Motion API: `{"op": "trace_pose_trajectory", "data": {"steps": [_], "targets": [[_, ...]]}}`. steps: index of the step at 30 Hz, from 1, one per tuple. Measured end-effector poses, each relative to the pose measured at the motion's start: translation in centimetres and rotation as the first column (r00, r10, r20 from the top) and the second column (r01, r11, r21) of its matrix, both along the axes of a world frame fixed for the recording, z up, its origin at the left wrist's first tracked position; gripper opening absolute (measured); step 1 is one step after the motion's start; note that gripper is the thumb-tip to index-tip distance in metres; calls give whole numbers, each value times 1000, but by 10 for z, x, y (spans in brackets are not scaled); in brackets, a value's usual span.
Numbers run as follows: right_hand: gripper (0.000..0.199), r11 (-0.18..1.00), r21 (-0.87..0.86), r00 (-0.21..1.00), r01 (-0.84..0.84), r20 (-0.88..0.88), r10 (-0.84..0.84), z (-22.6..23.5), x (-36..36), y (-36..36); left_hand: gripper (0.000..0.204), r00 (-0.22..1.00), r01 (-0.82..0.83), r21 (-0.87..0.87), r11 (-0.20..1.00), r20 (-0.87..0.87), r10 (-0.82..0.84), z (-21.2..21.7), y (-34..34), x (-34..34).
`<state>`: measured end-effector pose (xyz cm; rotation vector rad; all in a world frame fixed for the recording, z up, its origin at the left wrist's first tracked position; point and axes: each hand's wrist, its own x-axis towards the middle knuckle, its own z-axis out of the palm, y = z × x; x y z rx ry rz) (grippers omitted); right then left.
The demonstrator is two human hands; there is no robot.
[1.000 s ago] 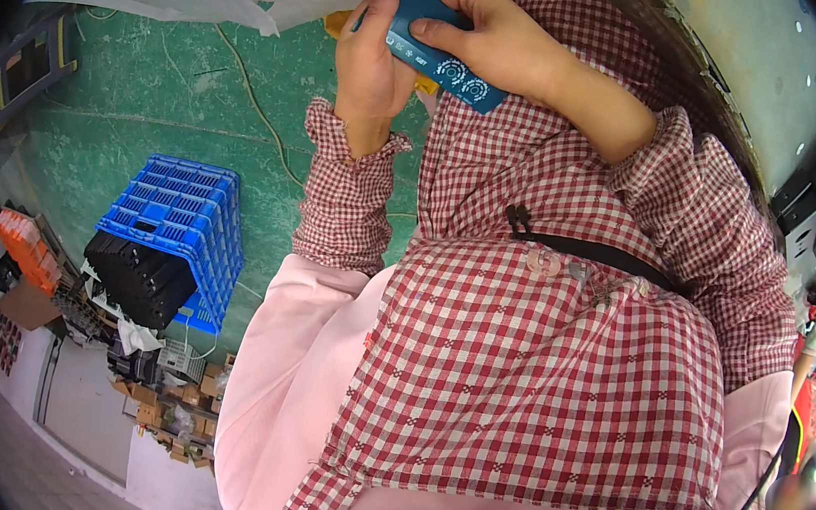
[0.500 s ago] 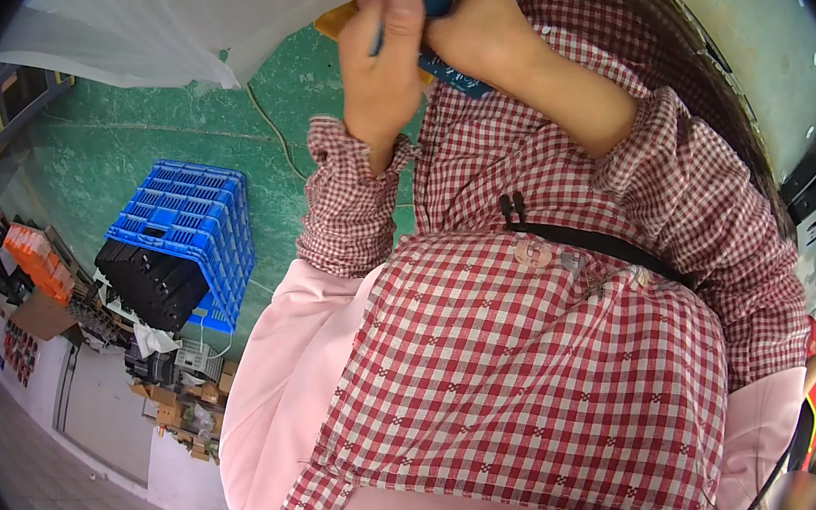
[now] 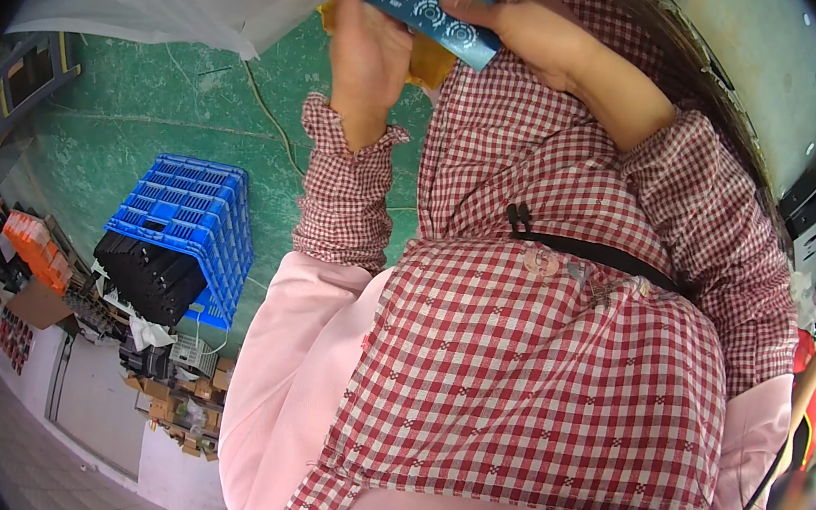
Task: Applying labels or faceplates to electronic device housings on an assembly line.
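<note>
Near the top edge I hold a blue faceplate, a thin flat strip with white printed dial rings and a rectangular cutout. My left hand is closed on its left end, thumb along the edge; some of its fingers show through the cutout. From the right, my right hand grips the plate with the thumb lying on the printed face; its other fingers are hidden behind. The plate slants down to the right. Below and behind it shows a yellow piece, mostly covered, whose kind I cannot make out.
A white translucent sheet hangs at the upper left. On the green floor stands a blue crate with black bars. Cartons lie farther left. At the right edge, another person's arm shows.
The faceplate, mostly covered and blurred by the hands before, has turned its printed face into view. My left hand has opened out along its end; my right hand has shifted right.
</note>
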<state>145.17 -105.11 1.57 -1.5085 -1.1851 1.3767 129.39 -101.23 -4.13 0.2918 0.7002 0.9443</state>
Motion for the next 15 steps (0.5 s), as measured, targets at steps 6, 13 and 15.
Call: {"op": "trace_pose_trajectory", "data": {"steps": [6, 13, 15], "targets": [[36, 910, -412, 985, 46, -134, -110, -55, -2, 5, 39, 720, 393, 440, 807, -694, 28, -32, -4, -7], [41, 932, -357, 974, 66, -178, -137, -57, -7, 7, 42, 624, 399, 556, 729, -747, 228, -53, -5, -9], [42, 939, -331, 972, 93, -175, -158, -62, -1, 5, 43, 646, 354, 529, 771, -735, 208, -49, -3, -2]]}}
